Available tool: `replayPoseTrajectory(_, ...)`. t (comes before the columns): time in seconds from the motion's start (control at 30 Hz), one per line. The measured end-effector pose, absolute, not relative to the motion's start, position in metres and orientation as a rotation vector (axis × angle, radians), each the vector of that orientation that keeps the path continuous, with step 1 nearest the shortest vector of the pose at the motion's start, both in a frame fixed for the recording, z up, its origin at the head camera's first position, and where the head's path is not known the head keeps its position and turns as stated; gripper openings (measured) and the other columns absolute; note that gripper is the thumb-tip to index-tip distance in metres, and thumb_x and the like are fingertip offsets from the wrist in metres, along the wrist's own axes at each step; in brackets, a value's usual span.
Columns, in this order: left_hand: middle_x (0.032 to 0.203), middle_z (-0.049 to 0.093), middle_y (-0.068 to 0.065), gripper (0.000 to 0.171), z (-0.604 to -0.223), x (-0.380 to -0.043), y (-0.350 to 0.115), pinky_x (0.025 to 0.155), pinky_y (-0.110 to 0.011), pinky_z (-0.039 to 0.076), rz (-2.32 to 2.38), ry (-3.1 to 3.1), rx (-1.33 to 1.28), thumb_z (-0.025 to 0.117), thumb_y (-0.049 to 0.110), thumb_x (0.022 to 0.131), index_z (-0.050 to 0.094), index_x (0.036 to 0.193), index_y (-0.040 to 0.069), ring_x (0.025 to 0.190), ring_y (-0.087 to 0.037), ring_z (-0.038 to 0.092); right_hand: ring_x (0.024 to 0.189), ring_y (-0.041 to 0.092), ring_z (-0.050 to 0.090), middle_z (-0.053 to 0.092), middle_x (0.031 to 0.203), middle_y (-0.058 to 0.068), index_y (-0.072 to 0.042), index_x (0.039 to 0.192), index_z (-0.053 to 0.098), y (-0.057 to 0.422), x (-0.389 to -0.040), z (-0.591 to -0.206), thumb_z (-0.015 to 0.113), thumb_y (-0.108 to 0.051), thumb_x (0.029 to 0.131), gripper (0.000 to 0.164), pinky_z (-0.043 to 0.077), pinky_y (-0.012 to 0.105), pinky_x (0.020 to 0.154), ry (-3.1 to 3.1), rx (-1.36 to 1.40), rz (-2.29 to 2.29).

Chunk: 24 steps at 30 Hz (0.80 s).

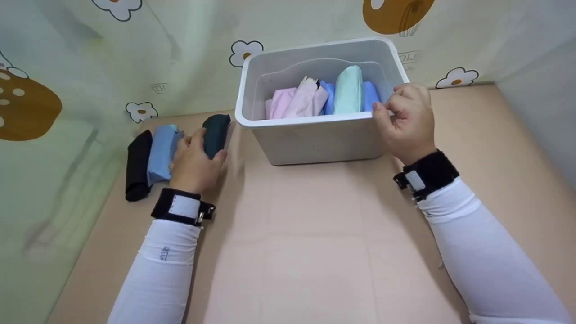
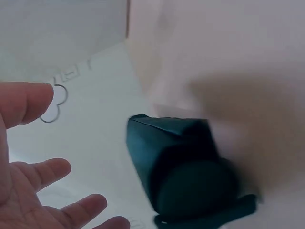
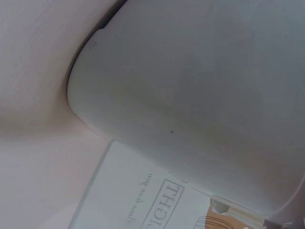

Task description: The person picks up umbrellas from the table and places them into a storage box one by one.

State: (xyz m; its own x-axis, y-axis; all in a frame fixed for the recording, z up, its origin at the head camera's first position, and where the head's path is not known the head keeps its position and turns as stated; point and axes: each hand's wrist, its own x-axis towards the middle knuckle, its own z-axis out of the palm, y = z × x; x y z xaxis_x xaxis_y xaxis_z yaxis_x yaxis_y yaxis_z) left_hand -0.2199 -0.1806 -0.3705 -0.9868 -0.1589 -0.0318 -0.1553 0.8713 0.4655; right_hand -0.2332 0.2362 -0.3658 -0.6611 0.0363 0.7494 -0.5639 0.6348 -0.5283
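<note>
My left hand (image 1: 196,159) is at the left of the table, fingers spread, between a light blue folded cloth bundle and a dark green bundle (image 1: 217,135). In the left wrist view a gap shows between the fingers (image 2: 81,210) and the dark green bundle (image 2: 176,162). My right hand (image 1: 410,121) grips the front right corner of a light grey plastic bin (image 1: 321,141), fingers curled over its rim. Pink bundles (image 1: 306,99), blue ones (image 1: 370,95) and a mint green one (image 1: 348,90) stand inside. The right wrist view shows mostly the bin's wall (image 3: 190,95).
Left of my left hand lie the light blue bundle (image 1: 161,153) and a black rolled bundle (image 1: 138,166). A pale curtain (image 1: 189,63) printed with flowers and mushrooms hangs behind the bin and along the left. The table (image 1: 310,252) has a beige cover.
</note>
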Motion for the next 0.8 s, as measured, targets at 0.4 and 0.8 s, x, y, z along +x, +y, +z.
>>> replayPoseTrajectory(0.4,0.168,0.017,-0.035,0.085,-0.389,-0.224,-0.191,0.115,-0.074,0.034,-0.767,-3.11,0.298,0.06,0.042,0.103,0.014,0.17,0.017,0.145,-0.056,0.038,0.11,0.04,0.056,0.053,0.077,0.018,0.002,0.059,0.056,0.234,-0.234,-0.367,0.065,-0.023,0.09,0.04,0.039,0.044,0.103,-2.026,0.396,1.082)
replayPoseTrajectory(0.8,0.165,0.019,-0.039,0.089,-0.396,-0.229,-0.194,0.112,-0.07,0.041,-0.761,-3.167,0.324,0.059,0.039,0.103,0.006,0.171,0.018,0.139,-0.056,0.045,0.109,0.042,0.054,0.051,0.077,0.019,0.004,0.06,0.055,0.235,-0.235,-0.368,0.064,-0.023,0.091,0.041,0.038,0.045,0.101,-2.043,0.402,1.051)
